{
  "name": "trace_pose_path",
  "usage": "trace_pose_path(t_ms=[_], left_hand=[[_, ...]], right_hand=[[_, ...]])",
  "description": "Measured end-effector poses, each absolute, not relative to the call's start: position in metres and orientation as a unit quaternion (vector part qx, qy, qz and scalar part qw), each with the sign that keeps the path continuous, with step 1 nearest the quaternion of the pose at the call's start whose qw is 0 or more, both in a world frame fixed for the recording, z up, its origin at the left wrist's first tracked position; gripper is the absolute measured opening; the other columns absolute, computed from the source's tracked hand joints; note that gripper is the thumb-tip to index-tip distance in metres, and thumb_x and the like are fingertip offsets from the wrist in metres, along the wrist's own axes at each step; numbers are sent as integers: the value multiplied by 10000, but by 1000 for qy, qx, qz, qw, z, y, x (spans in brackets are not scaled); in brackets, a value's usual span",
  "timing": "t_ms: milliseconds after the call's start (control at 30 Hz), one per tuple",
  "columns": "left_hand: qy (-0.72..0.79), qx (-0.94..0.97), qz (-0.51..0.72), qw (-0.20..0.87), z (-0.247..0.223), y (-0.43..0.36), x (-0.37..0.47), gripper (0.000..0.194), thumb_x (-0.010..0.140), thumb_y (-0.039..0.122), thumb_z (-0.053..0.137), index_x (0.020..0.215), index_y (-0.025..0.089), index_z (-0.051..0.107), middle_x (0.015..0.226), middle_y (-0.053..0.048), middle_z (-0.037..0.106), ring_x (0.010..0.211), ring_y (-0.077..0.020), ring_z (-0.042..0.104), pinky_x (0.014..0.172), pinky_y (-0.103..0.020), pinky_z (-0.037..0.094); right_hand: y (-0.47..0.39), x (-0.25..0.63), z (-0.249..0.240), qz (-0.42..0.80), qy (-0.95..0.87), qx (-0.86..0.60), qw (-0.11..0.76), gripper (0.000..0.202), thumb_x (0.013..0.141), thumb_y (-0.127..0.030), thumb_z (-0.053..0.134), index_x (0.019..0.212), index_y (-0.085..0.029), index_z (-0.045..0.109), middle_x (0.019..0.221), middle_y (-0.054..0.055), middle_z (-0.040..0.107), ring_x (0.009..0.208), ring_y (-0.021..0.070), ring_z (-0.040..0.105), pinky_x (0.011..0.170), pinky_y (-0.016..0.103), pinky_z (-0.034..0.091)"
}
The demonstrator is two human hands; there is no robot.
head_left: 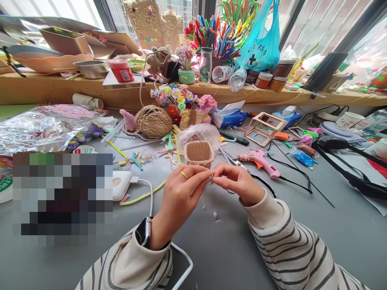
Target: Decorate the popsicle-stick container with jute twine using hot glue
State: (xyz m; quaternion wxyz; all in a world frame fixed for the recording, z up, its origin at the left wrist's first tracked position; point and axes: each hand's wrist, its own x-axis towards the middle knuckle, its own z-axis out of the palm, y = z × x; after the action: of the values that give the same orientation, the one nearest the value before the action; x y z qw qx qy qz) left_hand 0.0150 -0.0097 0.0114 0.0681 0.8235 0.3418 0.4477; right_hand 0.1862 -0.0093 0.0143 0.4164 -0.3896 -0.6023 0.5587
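My left hand (pixel 184 191) and my right hand (pixel 238 181) meet at the fingertips, pinching a tiny whitish piece (pixel 211 179) between them; what it is cannot be made out. Just beyond my fingers stands a small twine-wrapped basket (pixel 198 155), open at the top. Behind it lies a clear plastic bag (pixel 184 137). White scraps (pixel 215 215) are scattered on the grey table below my hands. A ring and a watch are on my left hand and wrist.
A pink glue gun (pixel 263 161) with its black cable lies at the right, near scissors (pixel 237 161). A white charger (pixel 121 185) with a cable sits left. Farther back are a twine ball (pixel 153 121), a wooden frame (pixel 264 128) and a cluttered ledge (pixel 121 94).
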Motion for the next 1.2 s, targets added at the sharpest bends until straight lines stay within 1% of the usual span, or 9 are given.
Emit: trace_pose_path(t_ms=[100, 300, 467, 567, 633, 800, 1000, 1100, 1200], left_hand=[[351, 824, 443, 46, 13, -10, 15, 183, 757, 156, 558, 922, 210, 617, 810, -31, 654, 766, -154, 562, 695, -291, 449], [379, 809, 447, 53, 12, -12, 18, 79, 746, 177, 572, 808, 194, 618, 745, -22, 652, 707, -150, 571, 677, -293, 448], [378, 790, 469, 116, 13, -13, 20, 92, 740, 144, 574, 811, 185, 616, 789, -29, 647, 760, -145, 579, 702, -282, 460], [374, 776, 480, 164, 13, -15, 22, 113, 750, 132, 559, 835, 189, 610, 821, -25, 648, 789, -132, 586, 719, -260, 471], [379, 773, 478, 176, 12, -16, 24, 135, 755, 144, 557, 874, 195, 596, 841, -21, 647, 792, -128, 593, 717, -250, 479], [388, 771, 483, 149, 4, -18, 30, 240, 751, 173, 575, 984, 198, 526, 883, -19, 643, 795, -122, 613, 718, -236, 488], [398, 760, 504, 100, 1, -17, 35, 158, 772, 160, 541, 925, 192, 524, 817, -8, 636, 713, -108, 616, 678, -225, 480], [398, 761, 503, 94, 1, -16, 34, 161, 772, 145, 538, 926, 191, 540, 818, -10, 637, 718, -106, 610, 678, -218, 473], [392, 764, 504, 97, 2, -15, 32, 167, 767, 125, 541, 920, 186, 563, 829, -18, 637, 765, -111, 602, 718, -221, 470]], right_hand=[[-10, 186, 14, 560, -600, -396, 411, 143, 703, -310, 612, 691, -175, 566, 704, -13, 503, 596, 79, 425, 517, 225, 323], [-10, 186, 15, 540, -607, -403, 421, 120, 712, -293, 610, 695, -177, 584, 686, -18, 508, 604, 80, 435, 538, 226, 335], [-9, 186, 14, 526, -605, -405, 440, 115, 699, -286, 626, 698, -177, 592, 706, -12, 520, 642, 93, 460, 567, 233, 351], [-10, 184, 13, 525, -585, -411, 462, 112, 705, -290, 620, 702, -181, 596, 686, -21, 514, 603, 80, 433, 545, 227, 335], [-10, 183, 12, 535, -558, -415, 479, 121, 705, -302, 621, 700, -184, 593, 676, -28, 515, 566, 70, 406, 520, 223, 319], [-11, 178, 8, 576, -492, -413, 506, 148, 681, -325, 644, 697, -188, 591, 622, -40, 501, 527, 64, 383, 485, 217, 294], [-10, 175, 4, 613, -449, -399, 514, 157, 658, -327, 660, 682, -187, 593, 594, -43, 502, 519, 65, 380, 489, 219, 296], [-9, 174, 2, 628, -432, -389, 517, 158, 654, -324, 664, 686, -188, 590, 588, -48, 498, 513, 60, 379, 485, 211, 291], [-9, 175, 2, 623, -443, -389, 514, 154, 662, -321, 659, 693, -187, 590, 586, -50, 493, 512, 58, 380, 489, 209, 293]])
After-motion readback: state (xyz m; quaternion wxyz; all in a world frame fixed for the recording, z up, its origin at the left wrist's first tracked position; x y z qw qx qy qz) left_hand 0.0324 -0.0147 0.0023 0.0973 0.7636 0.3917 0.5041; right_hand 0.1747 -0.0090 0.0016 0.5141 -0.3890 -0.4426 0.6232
